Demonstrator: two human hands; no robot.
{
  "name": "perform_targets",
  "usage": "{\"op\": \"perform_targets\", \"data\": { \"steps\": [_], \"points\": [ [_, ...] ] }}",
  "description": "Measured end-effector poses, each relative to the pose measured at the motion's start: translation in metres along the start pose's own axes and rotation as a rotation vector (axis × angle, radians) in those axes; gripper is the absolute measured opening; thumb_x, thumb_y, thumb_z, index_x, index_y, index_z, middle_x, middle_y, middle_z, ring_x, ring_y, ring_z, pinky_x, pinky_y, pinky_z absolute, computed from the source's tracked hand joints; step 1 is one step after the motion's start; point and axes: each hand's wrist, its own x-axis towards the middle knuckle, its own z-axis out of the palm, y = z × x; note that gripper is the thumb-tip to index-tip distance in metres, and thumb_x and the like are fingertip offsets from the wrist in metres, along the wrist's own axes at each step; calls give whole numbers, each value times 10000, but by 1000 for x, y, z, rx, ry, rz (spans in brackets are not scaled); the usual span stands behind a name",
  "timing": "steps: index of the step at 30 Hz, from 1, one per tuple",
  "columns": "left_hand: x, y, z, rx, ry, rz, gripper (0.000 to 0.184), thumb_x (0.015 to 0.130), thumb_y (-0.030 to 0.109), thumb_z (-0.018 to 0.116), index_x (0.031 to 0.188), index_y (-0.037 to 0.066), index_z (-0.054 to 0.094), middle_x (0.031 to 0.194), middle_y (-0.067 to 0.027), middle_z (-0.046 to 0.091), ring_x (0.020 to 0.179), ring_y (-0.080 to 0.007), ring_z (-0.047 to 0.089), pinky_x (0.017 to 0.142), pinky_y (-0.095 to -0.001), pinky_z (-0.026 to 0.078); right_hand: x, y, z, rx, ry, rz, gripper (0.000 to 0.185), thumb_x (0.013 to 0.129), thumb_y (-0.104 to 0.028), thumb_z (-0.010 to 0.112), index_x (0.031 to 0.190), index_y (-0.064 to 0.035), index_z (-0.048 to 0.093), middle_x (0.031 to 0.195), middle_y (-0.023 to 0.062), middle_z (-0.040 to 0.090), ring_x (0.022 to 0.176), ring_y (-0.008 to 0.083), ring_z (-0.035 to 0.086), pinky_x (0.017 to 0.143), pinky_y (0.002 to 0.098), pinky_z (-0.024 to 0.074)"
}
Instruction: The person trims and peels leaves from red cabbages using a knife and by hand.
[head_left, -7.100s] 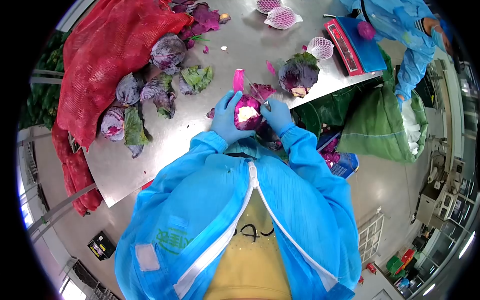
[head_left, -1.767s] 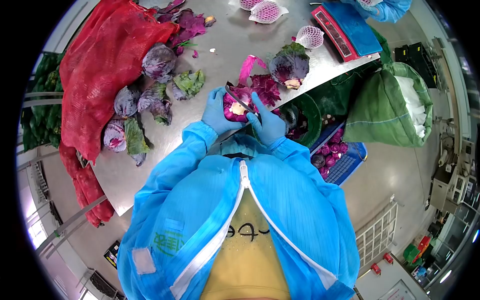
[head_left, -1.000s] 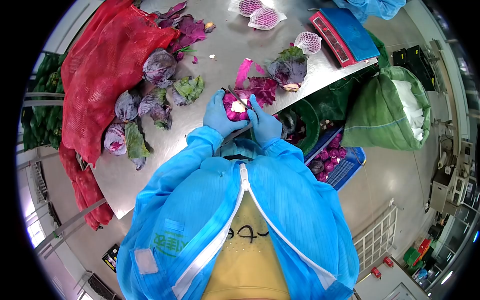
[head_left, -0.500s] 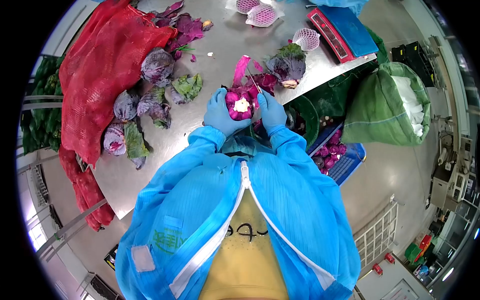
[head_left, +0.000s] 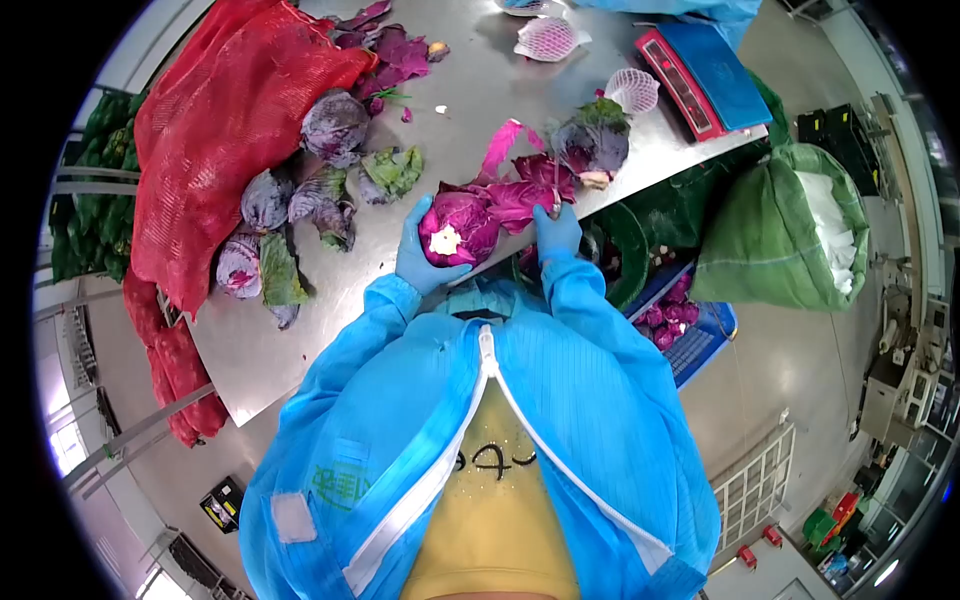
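Note:
My left hand (head_left: 425, 255), in a blue glove, is wrapped round the left side of a purple cabbage (head_left: 465, 225) whose pale cut stem faces up. To its right my right hand (head_left: 558, 232), also gloved, is closed on a knife (head_left: 556, 190) with its thin blade pointing away from me. Loose purple leaves (head_left: 515, 203) lie between the cabbage and the knife, and a pink strip (head_left: 500, 148) sits just beyond them. Another cabbage (head_left: 592, 145) with darker outer leaves rests past my right hand.
A red mesh sack (head_left: 225, 140) and several cabbages (head_left: 335, 128) occupy the metal table's (head_left: 400, 105) left side. A scale (head_left: 705, 80) and netted cabbages (head_left: 550, 38) are at the far side. Right of the table are a green sack (head_left: 780, 245), a green basket (head_left: 628, 255) and a blue crate (head_left: 705, 345).
My hands have moved apart, the left one shifting left with the cabbage. The knife is now clear of the cabbage, and more of its smooth purple side shows. A co-worker's blue sleeve shifted at the far edge.

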Motion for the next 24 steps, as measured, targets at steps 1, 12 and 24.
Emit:
{"op": "perform_targets", "data": {
  "steps": [1,12,24],
  "points": [
    [3,-8,-3,-24,14,-30,1133,479,184,886,1386,61,218,1361,-146,355,1240,-272,410,1046,-383,363,-3,-13,-2,5,-4,-15,387,736,-371,708,866,-38,559,824,177,619,739,378,602,656,453,462],
    [21,-16,-18,-107,-29,-112,1119,468,221,897,1365,45,251,1303,-157,427,1204,-260,447,1027,-374,377,-24,-97,-36,204,-568,-774,368,700,-179,752,1028,-101,603,954,66,517,848,242,565,750,330,465],
    [31,3,-18,-66,-133,-220,1139,460,204,897,1378,49,240,1281,-145,451,1172,-244,476,1001,-364,406,7,-118,-31,-122,-838,-1028,351,671,-201,756,917,-59,549,898,117,513,823,312,538,717,391,452]
  ]
}}
